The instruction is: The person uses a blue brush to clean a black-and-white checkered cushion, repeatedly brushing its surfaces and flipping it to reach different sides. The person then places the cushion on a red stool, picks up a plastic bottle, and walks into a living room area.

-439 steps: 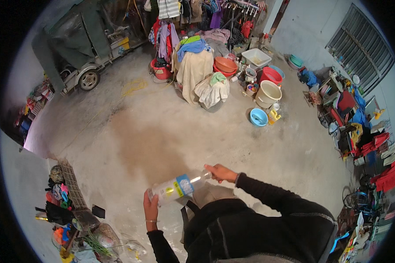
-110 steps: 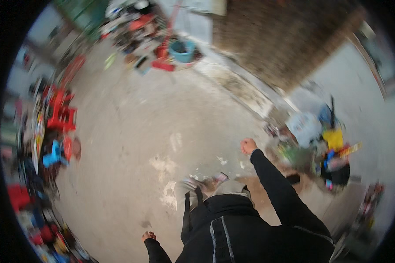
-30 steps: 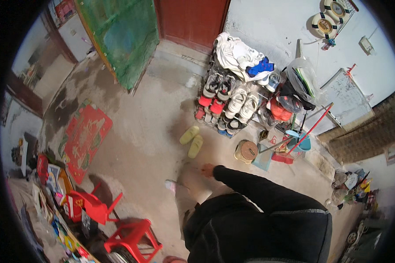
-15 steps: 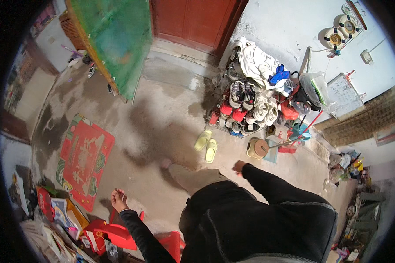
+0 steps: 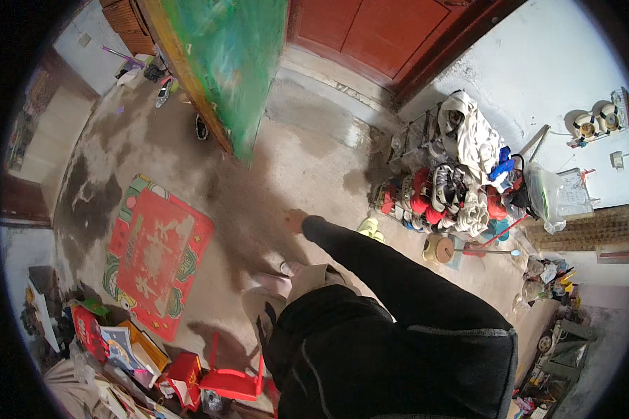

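My right hand (image 5: 296, 221) reaches forward over the concrete floor, its black sleeve stretching across the picture. Dim light and motion smear its fingers, and nothing can be made out in it. Beyond the hand stands a green door panel (image 5: 234, 70) with a wooden edge. Yellow-green slippers (image 5: 372, 229) lie to the right of my sleeve, which partly covers them. My left hand is out of the picture. A foot (image 5: 276, 283) of mine shows below the right hand.
A red patterned mat (image 5: 157, 255) lies at left. Lower left are a red plastic stool (image 5: 230, 384) and piled boxes and papers. A loaded shoe rack (image 5: 433, 188) stands right, near a small round stool (image 5: 438, 248). A red-brown door (image 5: 370, 35) is at the far wall.
My right hand has swung forward and left. The left hand has dropped out of view. My view has turned left, so the mat, door and shoe rack sit farther right.
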The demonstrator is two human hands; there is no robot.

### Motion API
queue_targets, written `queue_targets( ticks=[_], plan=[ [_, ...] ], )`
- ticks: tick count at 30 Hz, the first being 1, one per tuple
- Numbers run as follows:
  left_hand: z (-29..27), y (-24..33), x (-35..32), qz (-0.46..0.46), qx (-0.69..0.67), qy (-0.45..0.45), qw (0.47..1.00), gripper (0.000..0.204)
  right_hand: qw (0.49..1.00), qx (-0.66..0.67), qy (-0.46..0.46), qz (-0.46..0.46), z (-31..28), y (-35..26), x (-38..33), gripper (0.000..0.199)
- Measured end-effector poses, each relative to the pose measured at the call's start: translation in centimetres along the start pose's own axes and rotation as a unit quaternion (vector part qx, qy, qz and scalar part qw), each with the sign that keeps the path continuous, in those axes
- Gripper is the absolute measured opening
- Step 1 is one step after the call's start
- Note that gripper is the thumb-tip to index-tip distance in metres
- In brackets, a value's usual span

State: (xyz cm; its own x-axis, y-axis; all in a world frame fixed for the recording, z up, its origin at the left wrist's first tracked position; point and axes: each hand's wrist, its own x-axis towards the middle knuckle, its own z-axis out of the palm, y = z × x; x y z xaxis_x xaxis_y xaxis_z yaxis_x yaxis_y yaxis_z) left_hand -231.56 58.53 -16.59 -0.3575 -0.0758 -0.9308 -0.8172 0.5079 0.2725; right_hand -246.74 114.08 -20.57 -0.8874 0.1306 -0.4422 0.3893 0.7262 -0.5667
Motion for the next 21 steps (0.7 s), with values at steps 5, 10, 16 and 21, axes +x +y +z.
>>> queue_targets(
  ticks=[5,10,16,21],
  plan=[
    [-5.6,9.9,6.0,0.015,-0.023,-0.006,1.0,0.027,0.997,0.073,-0.025,0.013,0.6,-10.2,12.0,0.033],
    [-15.5,25.1,16.1,0.053,-0.038,-0.016,0.998,0.031,0.994,-0.01,-0.096,0.046,5.1,-11.0,17.6,0.032],
    [-31.9,43.2,27.5,0.093,-0.168,0.035,0.981,0.036,0.972,0.202,-0.005,0.123,-2.2,-19.8,24.1,0.031],
    [-36.9,68.9,30.0,0.256,-0.289,0.025,0.922,0.037,1.0,0.003,0.0,0.017,-5.9,-24.6,34.8,0.031]
  ],
)
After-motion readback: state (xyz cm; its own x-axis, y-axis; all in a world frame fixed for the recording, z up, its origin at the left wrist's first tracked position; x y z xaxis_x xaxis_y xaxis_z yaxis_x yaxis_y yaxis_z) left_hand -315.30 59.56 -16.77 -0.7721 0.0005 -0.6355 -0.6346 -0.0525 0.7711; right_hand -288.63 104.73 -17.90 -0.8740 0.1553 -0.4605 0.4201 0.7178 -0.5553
